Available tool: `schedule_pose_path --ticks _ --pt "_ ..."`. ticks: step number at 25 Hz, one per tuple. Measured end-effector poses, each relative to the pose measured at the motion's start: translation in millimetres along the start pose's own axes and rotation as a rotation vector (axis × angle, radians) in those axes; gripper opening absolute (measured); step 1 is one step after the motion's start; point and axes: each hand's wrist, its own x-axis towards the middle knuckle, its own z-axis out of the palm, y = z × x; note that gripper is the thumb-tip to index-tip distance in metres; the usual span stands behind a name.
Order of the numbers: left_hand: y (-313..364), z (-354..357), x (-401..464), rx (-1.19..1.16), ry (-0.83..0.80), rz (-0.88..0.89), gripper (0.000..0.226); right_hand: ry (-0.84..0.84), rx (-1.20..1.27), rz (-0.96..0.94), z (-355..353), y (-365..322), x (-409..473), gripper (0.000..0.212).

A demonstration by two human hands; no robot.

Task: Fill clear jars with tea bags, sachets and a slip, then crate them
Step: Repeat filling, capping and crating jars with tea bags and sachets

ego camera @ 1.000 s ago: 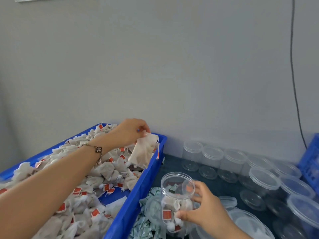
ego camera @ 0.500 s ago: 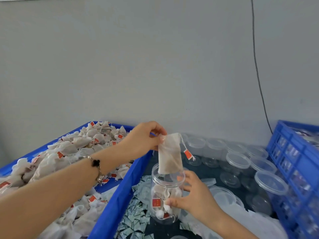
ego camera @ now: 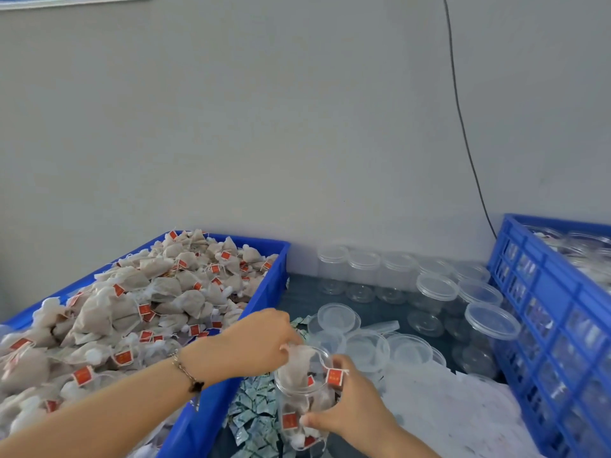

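My right hand [ego camera: 350, 404] grips a clear jar [ego camera: 302, 408] that holds several tea bags with red tags. My left hand [ego camera: 254, 342] is at the jar's mouth and pinches the top of a beige tea bag [ego camera: 297, 365] that sits partly inside; its red tag [ego camera: 334, 375] hangs over the rim. A blue bin [ego camera: 264, 292] on the left is heaped with tea bags [ego camera: 139, 309]. Small pale green sachets [ego camera: 254, 414] lie in a pile under the jar.
Empty clear jars with lids [ego camera: 436, 289] stand along the wall and to the right, loose lids [ego camera: 337, 317] nearer me. A blue crate [ego camera: 545, 325] with filled jars stands at the right edge. White plastic film [ego camera: 446, 411] lies in front of it.
My left hand carried a tea bag from the bin over to the jar and lowered it into the mouth. My right hand has kept hold of the jar.
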Motion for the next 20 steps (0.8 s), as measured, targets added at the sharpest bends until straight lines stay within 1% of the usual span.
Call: schedule_pose_path --ticks 2,3,5,7,10,12,13,15,16,17,18,20 --pt "2.9 14.8 -2.9 0.023 -0.072 -0.021 0.039 0.002 0.002 0.000 7.9 3.7 1.7 0.074" --pt "4.1 20.6 -3.5 0.020 -0.086 -0.023 0.038 0.004 0.007 0.002 10.0 4.8 2.9 0.074" --pt "5.8 27.3 -2.5 -0.001 -0.084 -0.031 0.031 0.000 0.007 0.009 11.2 5.4 5.3 0.077" --pt "6.9 25.0 0.1 -0.027 -0.086 -0.062 0.033 -0.006 0.016 0.007 11.3 5.6 7.4 0.076" --pt "8.8 16.4 5.4 0.054 -0.036 -0.079 0.046 -0.010 0.001 -0.009 9.0 3.9 8.8 0.076" --pt "13.7 13.8 10.4 0.088 0.031 -0.048 0.034 -0.003 -0.009 -0.033 7.1 2.2 8.9 0.078" --pt "16.6 13.0 13.7 0.090 0.055 -0.006 0.029 0.003 -0.005 -0.038 5.6 1.9 8.4 0.077" --pt "23.7 11.0 21.8 0.073 0.084 0.080 0.032 0.025 -0.010 -0.039 -0.7 1.2 5.2 0.074" --pt "28.0 8.8 26.5 0.020 0.103 0.107 0.030 0.036 -0.013 -0.036 -5.4 1.1 3.0 0.073" --pt "32.8 4.7 30.1 -0.088 0.129 0.115 0.028 0.045 -0.010 -0.030 -10.5 1.5 0.7 0.075" --pt "37.8 -1.1 32.6 -0.240 0.153 0.108 0.024 0.054 -0.003 -0.021 -16.1 2.7 -2.1 0.078" --pt "43.8 -13.8 34.1 -0.619 0.178 0.094 0.017 0.074 0.013 -0.002 -27.2 7.6 -9.2 0.082"
